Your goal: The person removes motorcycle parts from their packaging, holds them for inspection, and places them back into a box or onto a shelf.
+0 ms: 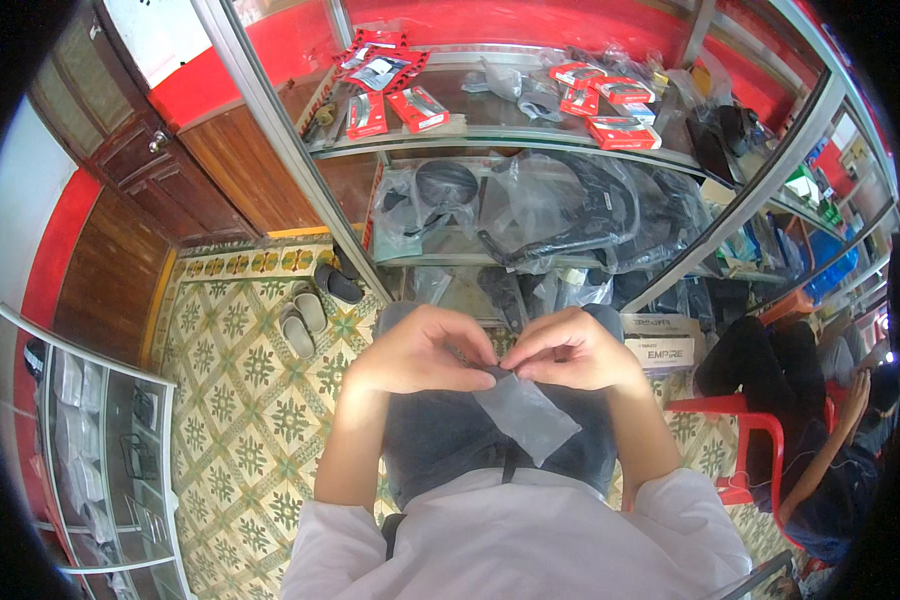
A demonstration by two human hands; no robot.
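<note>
A small clear plastic bag [532,420] hangs over my lap, its upper edge pinched between the fingertips of both hands. My left hand [435,349] grips that edge from the left, thumb toward me. On the other side, my right hand [574,349] pinches the same edge with thumb and forefinger, close to the left fingertips. A small dark patch shows at the bag's top between the fingers; whether it is a thing inside or the trousers behind, I cannot tell. Below the hands are my dark trousers [450,435].
Ahead stands a glass display cabinet with a metal frame [742,210], holding red boxes [420,109] and plastic-wrapped black parts [585,202]. Grey slippers [304,319] lie on the tiled floor [232,420]. A person [832,465] sits on a red chair [757,420] at right.
</note>
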